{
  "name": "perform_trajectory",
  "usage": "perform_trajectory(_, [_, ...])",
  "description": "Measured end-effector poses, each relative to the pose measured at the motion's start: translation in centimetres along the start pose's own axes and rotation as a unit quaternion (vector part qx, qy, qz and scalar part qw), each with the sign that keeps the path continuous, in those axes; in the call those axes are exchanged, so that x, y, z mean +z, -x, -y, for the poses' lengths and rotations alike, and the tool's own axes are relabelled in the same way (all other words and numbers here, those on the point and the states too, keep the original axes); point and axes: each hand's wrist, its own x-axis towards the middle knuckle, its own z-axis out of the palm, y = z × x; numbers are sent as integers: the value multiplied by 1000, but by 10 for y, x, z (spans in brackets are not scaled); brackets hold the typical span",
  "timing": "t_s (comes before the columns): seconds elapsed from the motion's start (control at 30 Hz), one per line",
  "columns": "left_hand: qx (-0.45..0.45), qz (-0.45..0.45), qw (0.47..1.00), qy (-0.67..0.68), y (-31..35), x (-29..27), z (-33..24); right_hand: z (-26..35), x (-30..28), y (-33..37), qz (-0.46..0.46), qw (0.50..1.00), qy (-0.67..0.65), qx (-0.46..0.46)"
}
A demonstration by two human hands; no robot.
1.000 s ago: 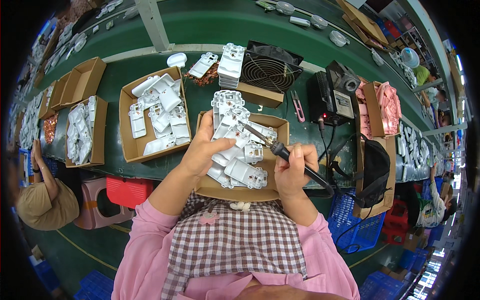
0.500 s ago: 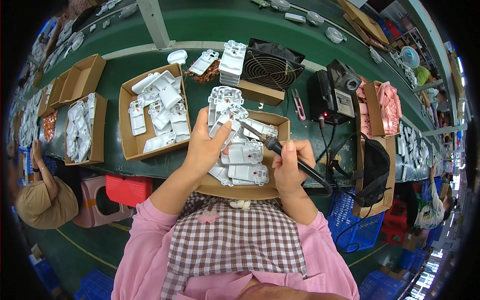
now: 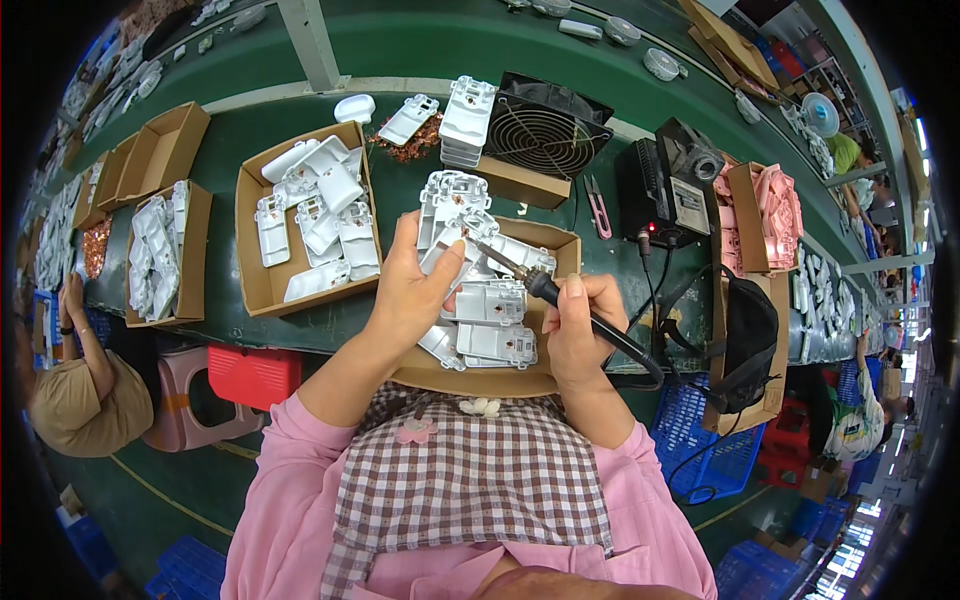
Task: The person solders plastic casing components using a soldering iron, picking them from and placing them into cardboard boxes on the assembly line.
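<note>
My right hand (image 3: 583, 325) is closed round the handle of a soldering iron (image 3: 541, 286). The iron's metal tip reaches up and left to a white plastic housing (image 3: 452, 233). That housing sits in my left hand (image 3: 412, 285), thumb pressed on its face close to the tip. Whether the tip touches a contact there is too small to tell. Under both hands stands a cardboard tray (image 3: 567, 250) with several white housings (image 3: 497, 345) in it. Just beyond my left hand, more white housings (image 3: 450, 190) lie at the tray's far end, partly overlapping the held one.
A box of white housings (image 3: 318, 215) stands left. Behind are copper-coloured small parts (image 3: 415, 148), stacked housings (image 3: 466, 115) and a black fan (image 3: 545, 130). Pink-handled tweezers (image 3: 598, 208), a black soldering station (image 3: 665, 190) and a box of pink parts (image 3: 775, 215) are right. The iron's cord loops beside my right wrist.
Both hands keep the same hold, with the iron's tip still at the white housing. Only a slight shift of the whole view shows.
</note>
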Motion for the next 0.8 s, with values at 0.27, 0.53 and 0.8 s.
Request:
perform_trajectory(0.27, [-10,-1,1000,-18,-1,0,-2,1,0,-1,-6,1000,-2,-6])
perform_trajectory(0.53, [-2,-4,999,-40,0,0,1,-1,-2,-2,-25,999,-36,15])
perform_trajectory(0.8, [-5,0,999,-48,1,3,-3,1,-1,-2,-22,1000,-16,14])
